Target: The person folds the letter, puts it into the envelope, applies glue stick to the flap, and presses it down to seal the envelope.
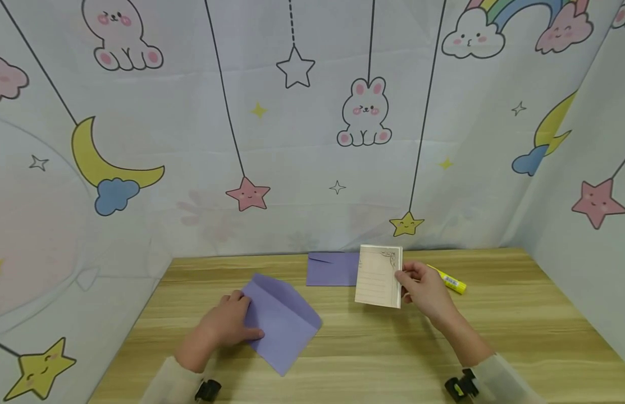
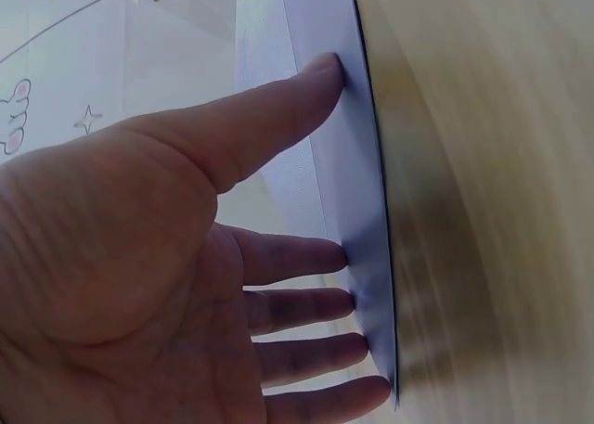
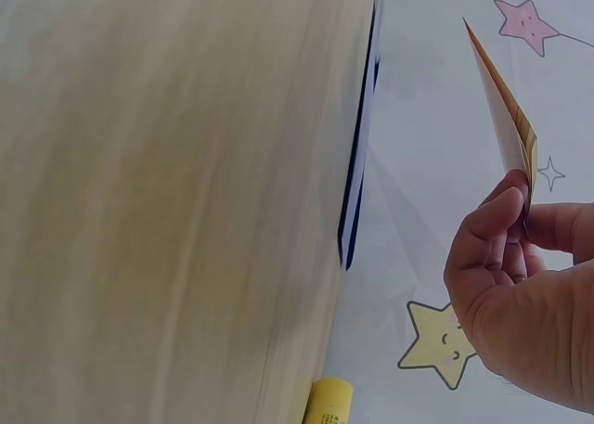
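A purple envelope (image 1: 287,331) lies askew on the table, its flap opened toward the back. My left hand (image 1: 223,322) rests on its left edge. In the left wrist view, the thumb and outstretched fingers (image 2: 288,257) touch the envelope's surface with their tips. Above the table, my right hand (image 1: 428,294) pinches a cream card (image 1: 375,280) by its right edge, between thumb and fingers. The card has printed lines and a corner ornament; the right wrist view shows it edge-on, as thin layers. Behind the card lies a second purple envelope (image 1: 332,272), partly hidden.
A yellow glue stick (image 1: 451,280) lies on the wooden table (image 1: 352,359) beyond my right hand. A white curtain (image 1: 312,140) printed with stars and rabbits hangs along the table's back edge and the sides.
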`<state>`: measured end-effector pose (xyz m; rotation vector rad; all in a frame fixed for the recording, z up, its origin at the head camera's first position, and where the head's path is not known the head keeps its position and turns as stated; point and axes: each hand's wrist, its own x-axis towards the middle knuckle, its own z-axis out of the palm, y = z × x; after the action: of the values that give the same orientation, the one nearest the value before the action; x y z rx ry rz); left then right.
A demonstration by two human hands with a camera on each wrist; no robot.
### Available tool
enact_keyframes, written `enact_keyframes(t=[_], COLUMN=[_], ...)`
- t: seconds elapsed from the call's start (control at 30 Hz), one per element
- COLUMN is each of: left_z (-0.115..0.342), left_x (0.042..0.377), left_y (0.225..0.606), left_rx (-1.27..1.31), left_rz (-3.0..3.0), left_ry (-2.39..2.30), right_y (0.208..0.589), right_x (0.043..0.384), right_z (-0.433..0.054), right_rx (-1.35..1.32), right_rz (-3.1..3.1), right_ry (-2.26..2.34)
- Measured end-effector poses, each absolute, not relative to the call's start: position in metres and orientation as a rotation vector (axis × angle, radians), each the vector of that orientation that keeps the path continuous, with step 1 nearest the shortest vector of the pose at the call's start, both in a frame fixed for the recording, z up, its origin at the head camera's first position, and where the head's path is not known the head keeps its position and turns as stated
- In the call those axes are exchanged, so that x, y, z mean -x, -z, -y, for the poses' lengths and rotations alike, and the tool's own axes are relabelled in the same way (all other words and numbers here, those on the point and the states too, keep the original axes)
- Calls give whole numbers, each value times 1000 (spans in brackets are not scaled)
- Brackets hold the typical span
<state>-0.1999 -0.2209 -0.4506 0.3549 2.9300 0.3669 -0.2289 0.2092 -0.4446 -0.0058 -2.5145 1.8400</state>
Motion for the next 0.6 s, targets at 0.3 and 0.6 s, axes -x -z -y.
enact_keyframes(t=[0.3, 0.6], left_z=[209, 213], left_x=[195, 195], left_y=[451, 447], left_rx=[-387, -291], left_rz=[-2948, -3000], left_ry=[-367, -430], right_y=[445, 443], right_x=[228, 227], right_z=[-208, -208], right_rx=[10, 11], right_rz=[2518, 2502], right_ry=[-1845, -1881])
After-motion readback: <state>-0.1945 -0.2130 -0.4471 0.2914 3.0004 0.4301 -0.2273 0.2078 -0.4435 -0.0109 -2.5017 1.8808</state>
